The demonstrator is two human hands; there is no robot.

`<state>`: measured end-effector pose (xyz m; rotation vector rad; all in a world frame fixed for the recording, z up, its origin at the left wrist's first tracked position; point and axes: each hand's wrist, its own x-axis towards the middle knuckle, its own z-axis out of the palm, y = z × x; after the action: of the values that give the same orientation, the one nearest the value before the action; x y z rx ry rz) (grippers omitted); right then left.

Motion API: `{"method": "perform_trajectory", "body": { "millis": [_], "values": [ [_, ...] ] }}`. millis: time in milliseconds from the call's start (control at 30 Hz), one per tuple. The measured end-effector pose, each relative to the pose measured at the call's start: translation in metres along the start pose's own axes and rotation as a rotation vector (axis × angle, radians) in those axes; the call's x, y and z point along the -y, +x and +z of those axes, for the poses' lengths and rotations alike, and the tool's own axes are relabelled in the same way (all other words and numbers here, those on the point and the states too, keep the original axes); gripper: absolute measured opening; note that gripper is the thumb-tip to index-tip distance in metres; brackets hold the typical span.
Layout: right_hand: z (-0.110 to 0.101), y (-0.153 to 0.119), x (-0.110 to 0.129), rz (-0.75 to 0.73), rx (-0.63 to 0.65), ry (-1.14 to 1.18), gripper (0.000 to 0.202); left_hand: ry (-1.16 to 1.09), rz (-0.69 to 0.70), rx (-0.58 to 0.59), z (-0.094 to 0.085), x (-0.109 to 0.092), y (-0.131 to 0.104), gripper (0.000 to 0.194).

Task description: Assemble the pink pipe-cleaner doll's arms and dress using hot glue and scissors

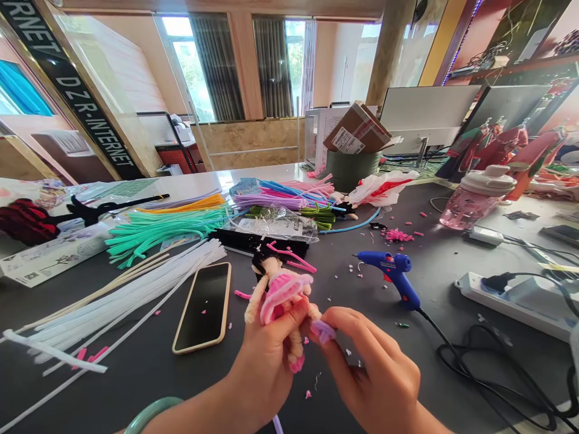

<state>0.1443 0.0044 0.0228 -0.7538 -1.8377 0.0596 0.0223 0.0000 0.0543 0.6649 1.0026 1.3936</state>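
Observation:
My left hand is closed round a small pipe-cleaner doll with cream limbs, black hair and a pink skirt. The thumb presses just under the skirt. One leg hangs down and ends in a pink foot. Between the thumb and fingers of my right hand is the doll's other foot, covered in lilac fuzz. A lilac stem shows below my left hand at the bottom edge. Pink pipe-cleaner pieces lie by the doll's head.
A phone lies left of my hands, beside white pipe cleaners and green ones. To the right are a blue glue gun with its cord, a power strip and a pink bottle. Pink scraps are scattered about.

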Motion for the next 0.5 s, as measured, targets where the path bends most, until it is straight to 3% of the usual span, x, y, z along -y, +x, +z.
{"method": "perform_trajectory", "body": {
  "millis": [200, 333, 500],
  "values": [
    [0.005, -0.002, -0.006, 0.082, 0.033, -0.007, 0.011, 0.072, 0.1, -0.068, -0.005, 0.001, 0.01, 0.042],
    [0.006, -0.002, -0.01, 0.094, 0.057, -0.03, 0.02, 0.164, 0.201, -0.064, -0.011, 0.005, 0.016, 0.05],
    [0.007, 0.0, -0.011, 0.079, 0.086, 0.007, 0.015, 0.27, 0.258, -0.073, -0.018, 0.01, 0.017, 0.046]
  ]
}}
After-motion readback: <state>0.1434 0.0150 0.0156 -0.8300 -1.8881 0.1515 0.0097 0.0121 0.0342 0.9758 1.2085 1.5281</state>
